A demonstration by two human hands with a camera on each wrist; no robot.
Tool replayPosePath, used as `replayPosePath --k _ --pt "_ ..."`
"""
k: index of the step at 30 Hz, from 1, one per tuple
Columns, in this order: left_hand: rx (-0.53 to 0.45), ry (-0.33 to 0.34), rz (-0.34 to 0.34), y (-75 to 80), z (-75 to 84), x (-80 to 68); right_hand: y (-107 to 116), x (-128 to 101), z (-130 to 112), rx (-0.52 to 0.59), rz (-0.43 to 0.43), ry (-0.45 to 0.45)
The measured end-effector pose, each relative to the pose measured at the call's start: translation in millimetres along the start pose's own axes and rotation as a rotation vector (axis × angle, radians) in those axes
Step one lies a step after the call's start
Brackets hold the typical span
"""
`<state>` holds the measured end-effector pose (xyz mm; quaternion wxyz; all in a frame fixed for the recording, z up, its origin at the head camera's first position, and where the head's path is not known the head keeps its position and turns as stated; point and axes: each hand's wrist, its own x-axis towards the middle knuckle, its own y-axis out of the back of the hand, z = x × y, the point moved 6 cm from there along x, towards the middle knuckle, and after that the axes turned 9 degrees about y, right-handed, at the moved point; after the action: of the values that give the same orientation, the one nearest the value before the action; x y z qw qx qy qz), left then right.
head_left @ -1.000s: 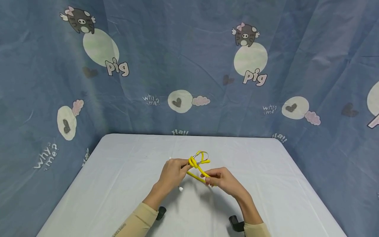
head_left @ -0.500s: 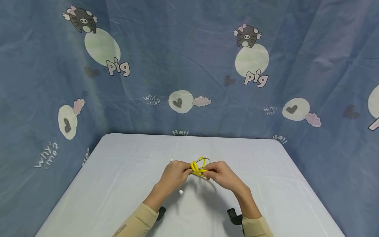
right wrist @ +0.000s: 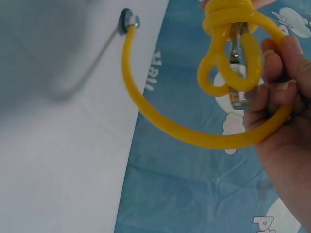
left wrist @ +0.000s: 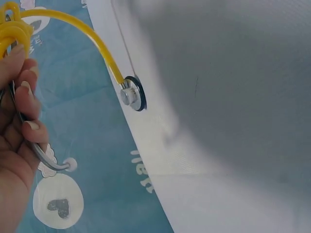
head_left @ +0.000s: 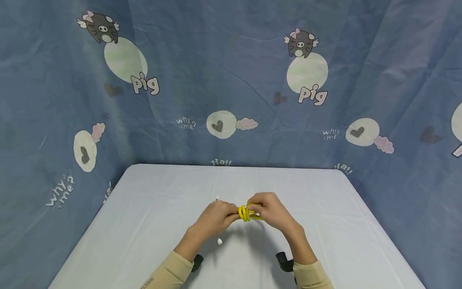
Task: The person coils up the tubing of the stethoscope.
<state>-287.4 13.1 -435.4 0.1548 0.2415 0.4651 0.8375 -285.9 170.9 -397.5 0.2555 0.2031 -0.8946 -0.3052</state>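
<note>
Both hands are on a stethoscope, its yellow tubing (head_left: pixel 244 213) wound in several turns round its metal part above the table. My left hand (head_left: pixel 216 218) grips the metal ear tubes (left wrist: pixel 46 158) just left of the coil. White ear tips (head_left: pixel 219 241) stick out beyond that hand, one on either side. Right of the coil, my right hand (head_left: pixel 272 210) holds the yellow tube, which runs through its curled fingers. From there a loose length (right wrist: pixel 194 138) bows away to the chest piece (right wrist: pixel 128 20). A small yellow loop (right wrist: pixel 211 75) hangs beside the metal spring (right wrist: pixel 237 53).
A white-covered table (head_left: pixel 162 188) lies beneath the hands. Behind it hangs a blue curtain (head_left: pixel 231 72) with pig prints. Black wrist devices (head_left: pixel 285 262) show near both sleeves.
The right hand has come in from the lower right to the coil, carrying the tubing round. The turns look tighter and closer together. The left hand has shifted slightly right and nearer.
</note>
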Motion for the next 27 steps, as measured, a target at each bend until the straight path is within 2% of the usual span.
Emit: replayPosePath --k 5,9,15,19,27 --pt "-0.023 -0.047 0.013 0.6 2.5 0.6 4 4 1 -0.010 0.064 0.015" --pt "-0.057 -0.057 0.001 0.3 3.3 0.2 7 8 5 -0.019 0.092 0.023" --pt "-0.087 -0.078 0.010 0.8 3.2 -1.3 9 14 16 0.000 0.077 -0.017" --pt "-0.111 -0.108 0.010 2.8 2.9 -1.3 7 17 28 0.060 0.041 -0.047" --pt "-0.169 -0.182 0.008 8.0 6.5 1.9 6 21 45 0.267 -0.054 -0.076"
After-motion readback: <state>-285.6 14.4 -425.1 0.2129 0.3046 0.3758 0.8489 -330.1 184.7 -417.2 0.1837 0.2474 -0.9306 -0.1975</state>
